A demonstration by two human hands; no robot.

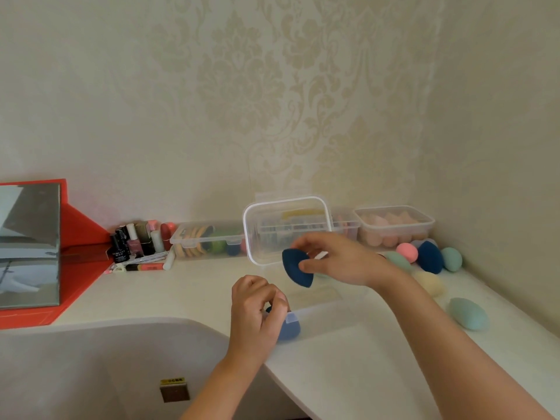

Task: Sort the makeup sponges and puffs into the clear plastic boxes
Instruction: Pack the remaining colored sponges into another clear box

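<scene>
Pinching a dark blue sponge (296,272) between thumb and fingertips of the right grip (339,262), above the far-left part of the open clear box (333,301) on the table (348,374). Long axis of the sponge near upright, narrow tip down and leaning slightly right. Directly beneath and a little toward the person: the box's open cavity. Judged a short lowering from here, with hardly any sideways travel.

Left grip (256,310) curled at the near-left corner of the box; whether pinching the clasp there or only resting against it, cannot tell. Just beside it, a lighter blue sponge (291,330) lying in that same corner.

Upright lid (286,230) close behind the right fingertips, walling off the far side; worth keeping clear of. Open room over the middle and right of the box floor. Loose sponges (468,313) further right on the table, well apart from the box and nearer the right arm.
</scene>
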